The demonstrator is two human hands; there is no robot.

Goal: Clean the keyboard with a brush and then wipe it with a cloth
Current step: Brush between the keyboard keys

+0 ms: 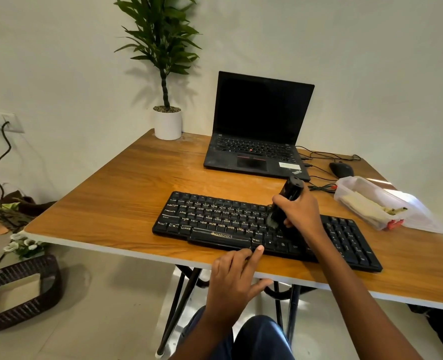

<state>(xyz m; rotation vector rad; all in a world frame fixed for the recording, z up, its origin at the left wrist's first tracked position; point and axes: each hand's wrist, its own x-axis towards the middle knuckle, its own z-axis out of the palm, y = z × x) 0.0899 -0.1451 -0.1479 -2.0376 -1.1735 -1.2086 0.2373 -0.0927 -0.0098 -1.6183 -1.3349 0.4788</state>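
A black keyboard point(215, 222) lies slanted on the wooden table point(127, 193), near its front edge. My right hand point(299, 211) grips a black brush point(284, 203) by the handle, held upright with its bristles down on the keys right of the letter block. My left hand point(237, 276) rests at the table's front edge, fingers extended, with fingertips touching the keyboard's near edge by the space bar. No cloth is clearly visible; a clear plastic container point(368, 201) at the right holds pale folded material I cannot identify.
An open black laptop point(259, 126) stands behind the keyboard, a black mouse point(341, 169) and cables to its right. A potted plant point(167, 120) sits at the far left corner. A dark wicker basket point(20, 292) lies on the floor at left.
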